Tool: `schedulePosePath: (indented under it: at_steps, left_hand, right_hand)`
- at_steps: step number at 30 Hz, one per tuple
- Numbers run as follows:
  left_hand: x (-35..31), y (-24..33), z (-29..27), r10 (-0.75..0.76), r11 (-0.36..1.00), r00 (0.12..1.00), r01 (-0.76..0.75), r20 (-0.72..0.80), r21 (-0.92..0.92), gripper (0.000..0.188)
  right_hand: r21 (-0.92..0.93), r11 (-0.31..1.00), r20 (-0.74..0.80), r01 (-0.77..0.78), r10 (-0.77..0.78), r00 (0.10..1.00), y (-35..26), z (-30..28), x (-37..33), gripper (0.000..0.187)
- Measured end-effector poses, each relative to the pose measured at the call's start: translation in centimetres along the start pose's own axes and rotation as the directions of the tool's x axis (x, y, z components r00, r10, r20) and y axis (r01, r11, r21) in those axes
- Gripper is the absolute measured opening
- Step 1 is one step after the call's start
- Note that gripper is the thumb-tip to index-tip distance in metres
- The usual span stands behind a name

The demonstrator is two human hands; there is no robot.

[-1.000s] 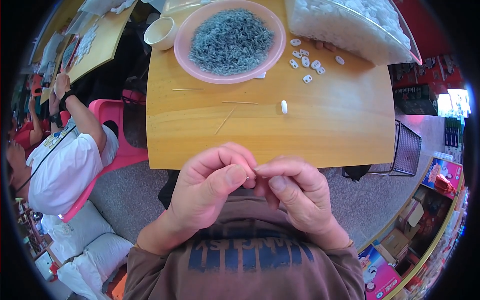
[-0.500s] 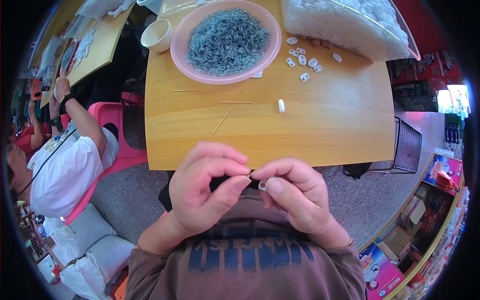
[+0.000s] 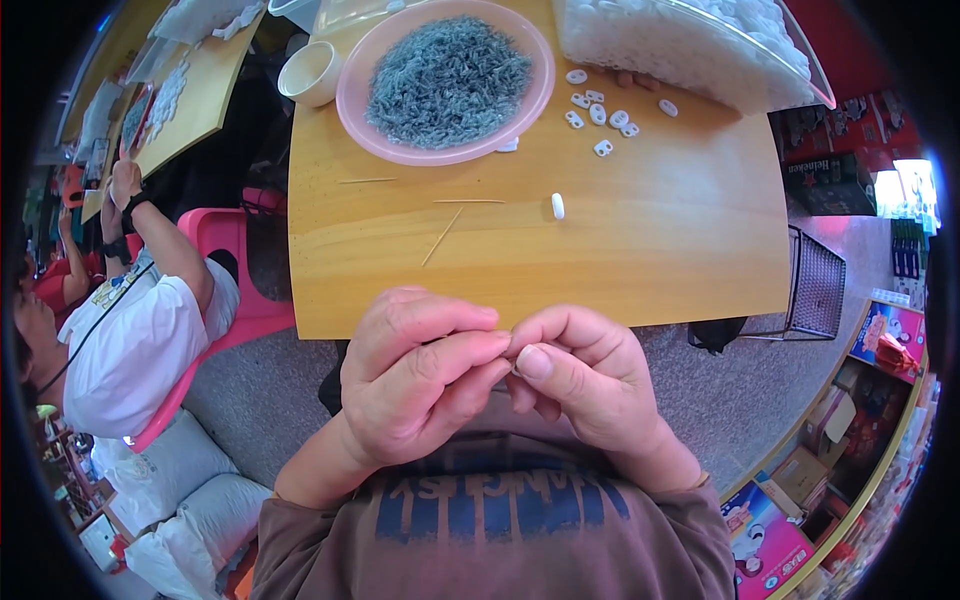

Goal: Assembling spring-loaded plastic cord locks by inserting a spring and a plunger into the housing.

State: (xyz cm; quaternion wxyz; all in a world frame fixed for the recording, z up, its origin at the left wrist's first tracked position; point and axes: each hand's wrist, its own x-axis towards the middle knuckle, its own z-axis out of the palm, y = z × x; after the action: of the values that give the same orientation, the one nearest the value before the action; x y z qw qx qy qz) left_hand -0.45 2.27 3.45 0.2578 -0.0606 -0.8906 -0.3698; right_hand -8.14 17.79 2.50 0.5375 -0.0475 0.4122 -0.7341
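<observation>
In front of my chest, my left hand [image 3: 425,372] and my right hand [image 3: 582,375] meet at their fingertips. The right thumb and fingers are closed on a small white plastic cord lock, now almost wholly covered by them. My left fingers are pinched together against the right fingertips, and what they hold is hidden. Beyond my hands, a single white cord lock [image 3: 558,206] stands on the wooden table [image 3: 640,260]. Farther right lie several more white cord locks [image 3: 598,115], with holes showing in some.
A pink basin [image 3: 345,105] holds a heap of small grey spring-like pieces [image 3: 450,85]. Beside it are a cream bowl [image 3: 309,74] and a clear bin [image 3: 690,60] of white pieces. Toothpicks [image 3: 442,237] lie mid-table. At left, another person [image 3: 150,330] sits on a pink chair [image 3: 215,235].
My left fingers have closed in toward the right fingertips. A tiny coiled piece at the left fingertips and the cord lock in my right hand showed before; the fingers now cover them.
</observation>
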Motion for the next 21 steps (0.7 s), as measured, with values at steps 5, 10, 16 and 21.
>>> schedulePosePath:
  at_steps: [5,10,16,21]
  left_hand:
    - [-0.1,0.1,0.1,0.005,1.000,1.000,-0.005,0.003,-0.008,0.023]
    - [-0.1,0.0,0.3,0.017,0.999,1.000,-0.017,-0.002,-0.044,0.025]
    - [-0.4,-0.1,0.5,0.026,0.999,1.000,-0.026,0.005,-0.025,0.027]
    - [-0.2,1.0,1.2,-0.106,0.994,0.987,0.105,-0.119,-0.015,0.029]
  right_hand:
    - [0.118,0.990,0.002,-0.079,0.079,0.997,0.3,-0.4,0.5,0.013]
    - [0.295,0.941,0.095,-0.163,0.140,0.986,0.3,-0.8,0.8,0.010]
    - [0.251,0.962,0.026,-0.112,0.109,0.994,0.4,-0.7,0.8,0.009]
    - [0.138,0.989,-0.075,-0.044,0.054,0.996,0.1,-0.2,0.4,0.008]
